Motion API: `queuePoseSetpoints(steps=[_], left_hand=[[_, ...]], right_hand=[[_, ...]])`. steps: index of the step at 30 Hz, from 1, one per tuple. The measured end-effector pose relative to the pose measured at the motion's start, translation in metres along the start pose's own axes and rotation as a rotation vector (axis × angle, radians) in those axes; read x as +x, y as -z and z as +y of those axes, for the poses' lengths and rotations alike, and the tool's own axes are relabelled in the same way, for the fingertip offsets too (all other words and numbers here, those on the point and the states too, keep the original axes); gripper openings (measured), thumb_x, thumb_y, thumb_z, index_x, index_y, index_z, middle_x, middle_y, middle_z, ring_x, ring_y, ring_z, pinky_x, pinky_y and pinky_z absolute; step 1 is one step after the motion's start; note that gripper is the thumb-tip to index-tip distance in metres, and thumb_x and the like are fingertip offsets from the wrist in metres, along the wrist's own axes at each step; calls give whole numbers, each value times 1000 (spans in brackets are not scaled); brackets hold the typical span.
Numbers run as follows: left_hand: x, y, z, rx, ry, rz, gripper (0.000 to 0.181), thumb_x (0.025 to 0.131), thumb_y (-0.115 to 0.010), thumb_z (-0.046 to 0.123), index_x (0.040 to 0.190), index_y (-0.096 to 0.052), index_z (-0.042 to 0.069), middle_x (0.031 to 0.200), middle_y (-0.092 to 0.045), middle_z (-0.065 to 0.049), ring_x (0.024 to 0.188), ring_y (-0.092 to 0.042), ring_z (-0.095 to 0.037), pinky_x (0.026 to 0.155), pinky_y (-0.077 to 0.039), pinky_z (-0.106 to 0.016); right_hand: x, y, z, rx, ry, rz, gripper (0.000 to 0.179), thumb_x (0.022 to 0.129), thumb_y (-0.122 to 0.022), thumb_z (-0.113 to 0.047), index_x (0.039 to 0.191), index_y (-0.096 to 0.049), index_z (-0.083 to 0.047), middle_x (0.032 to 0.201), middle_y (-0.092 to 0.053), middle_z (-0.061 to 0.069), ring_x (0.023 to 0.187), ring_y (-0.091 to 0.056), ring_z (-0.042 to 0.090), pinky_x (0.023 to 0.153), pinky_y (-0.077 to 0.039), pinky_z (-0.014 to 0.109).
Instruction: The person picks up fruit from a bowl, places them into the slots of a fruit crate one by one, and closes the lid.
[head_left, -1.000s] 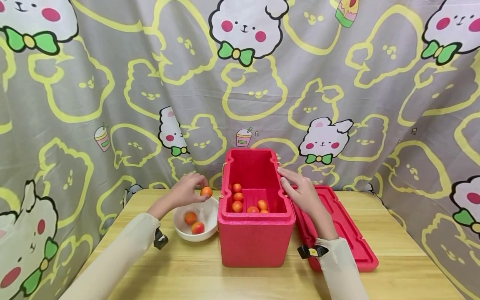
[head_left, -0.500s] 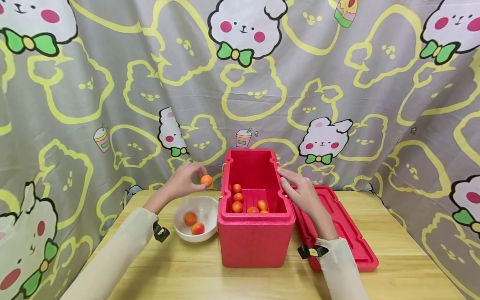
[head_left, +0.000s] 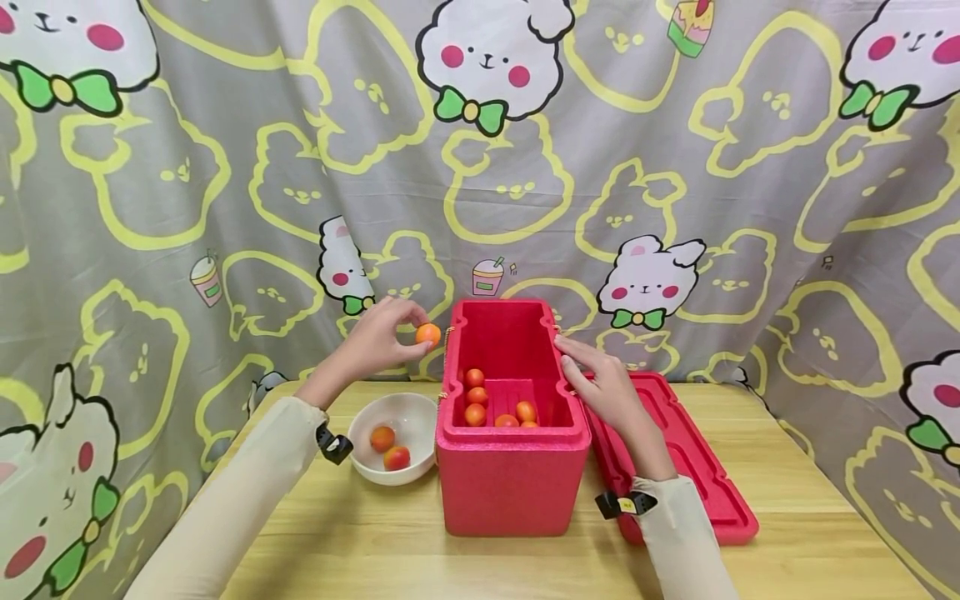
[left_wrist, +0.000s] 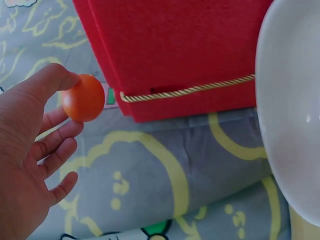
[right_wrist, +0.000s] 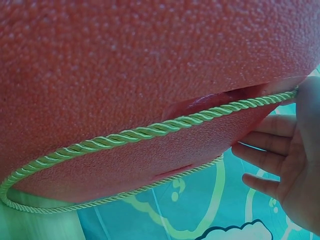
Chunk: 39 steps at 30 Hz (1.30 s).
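My left hand [head_left: 381,337] pinches a small orange-red tomato [head_left: 428,335] between thumb and fingertips. It is raised just left of the box's left rim, and in the left wrist view the tomato [left_wrist: 84,98] shows smooth and round, with the other fingers spread below. The red foam box [head_left: 513,487] stands lidless, several tomatoes [head_left: 477,396] on its floor. Left of it, a white bowl [head_left: 365,462] has two tomatoes [head_left: 397,457] inside. My right hand [head_left: 609,383] rests on the box's right rim, fingers fairly straight; the right wrist view shows its fingers [right_wrist: 265,150] beside the box wall.
The red lid [head_left: 697,467] lies flat on the wooden table [head_left: 360,542], right of the box and partly under my right forearm. A twisted gold cord [right_wrist: 150,131] runs along the box's side. Behind the table hangs a patterned curtain [head_left: 517,192].
My left hand has lifted the tomato up from over the bowl and moved it right, toward the box. The right hand keeps its place on the rim.
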<state>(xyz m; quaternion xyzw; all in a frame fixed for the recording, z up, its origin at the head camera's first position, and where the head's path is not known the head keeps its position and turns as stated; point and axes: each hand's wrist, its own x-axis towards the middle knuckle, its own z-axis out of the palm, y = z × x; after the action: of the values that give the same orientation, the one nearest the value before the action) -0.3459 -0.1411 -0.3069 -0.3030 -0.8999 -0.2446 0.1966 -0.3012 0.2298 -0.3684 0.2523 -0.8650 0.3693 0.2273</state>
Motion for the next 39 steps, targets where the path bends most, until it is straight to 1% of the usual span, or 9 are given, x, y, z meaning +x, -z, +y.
queuePoseSetpoints(steps=[4, 6, 7, 13, 18, 24, 30, 34, 39], left_hand=[[8, 2, 9, 0, 6, -17, 32, 82, -83, 26, 107, -67, 12, 105, -68, -3, 105, -57, -25, 100, -46, -49], [11, 3, 15, 3, 5, -28, 34, 83, -83, 28, 108, -67, 12, 107, -68, -3, 106, -55, -23, 93, -47, -46], [13, 3, 17, 4, 1, -32, 34, 83, -82, 28, 108, -66, 12, 108, -67, -3, 106, -55, -22, 94, -46, -47], [23, 4, 32, 24, -36, -61, 31, 83, -81, 28, 107, -66, 15, 107, -68, -1, 106, -55, -21, 94, -45, -47], [29, 2, 41, 72, -83, -89, 31, 83, -81, 28, 107, -67, 14, 103, -69, -1, 101, -56, -20, 89, -45, -42], [32, -4, 48, 136, -155, -128, 30, 83, -80, 29, 104, -67, 12, 97, -68, -2, 95, -55, -21, 85, -44, -38], [33, -8, 56, 141, -209, -152, 29, 83, -80, 28, 103, -66, 12, 94, -67, -3, 95, -54, -20, 85, -43, -39], [34, -11, 60, 147, -217, -165, 32, 80, -82, 28, 104, -67, 13, 95, -67, -1, 97, -58, -21, 87, -44, -39], [34, -14, 61, 157, -221, -173, 34, 79, -84, 28, 103, -66, 14, 95, -67, 0, 97, -57, -18, 87, -45, -38]], right_hand=[[0, -1, 1, -2, 3, 5, 45, 100, -61, -21, 143, -59, -10, 144, -61, 14, 129, -62, 36, 93, -55, 54], [0, -1, 1, -3, 1, 6, 44, 100, -61, -21, 143, -59, -10, 144, -61, 14, 128, -62, 36, 93, -55, 54], [0, -1, 1, -3, 3, 8, 44, 100, -61, -21, 142, -60, -10, 144, -61, 14, 128, -62, 36, 93, -55, 54], [0, -1, 2, -1, 6, 12, 44, 100, -61, -21, 142, -60, -10, 144, -61, 13, 129, -62, 35, 94, -55, 53], [-1, -1, 1, 0, -9, 7, 45, 100, -61, -22, 143, -59, -11, 144, -61, 12, 131, -61, 34, 95, -55, 52], [-1, -2, 3, -2, 0, 15, 44, 100, -61, -21, 142, -60, -9, 144, -61, 13, 130, -61, 35, 95, -54, 53], [-1, -2, 3, 1, 3, 19, 43, 100, -60, -21, 142, -60, -9, 144, -61, 13, 130, -61, 34, 95, -55, 52], [-1, -2, 2, 1, 0, 14, 44, 101, -60, -22, 142, -60, -9, 144, -61, 13, 131, -61, 35, 94, -55, 52], [1, -2, 1, 2, 4, 13, 44, 101, -60, -22, 143, -59, -9, 144, -61, 13, 130, -61, 35, 93, -55, 52]])
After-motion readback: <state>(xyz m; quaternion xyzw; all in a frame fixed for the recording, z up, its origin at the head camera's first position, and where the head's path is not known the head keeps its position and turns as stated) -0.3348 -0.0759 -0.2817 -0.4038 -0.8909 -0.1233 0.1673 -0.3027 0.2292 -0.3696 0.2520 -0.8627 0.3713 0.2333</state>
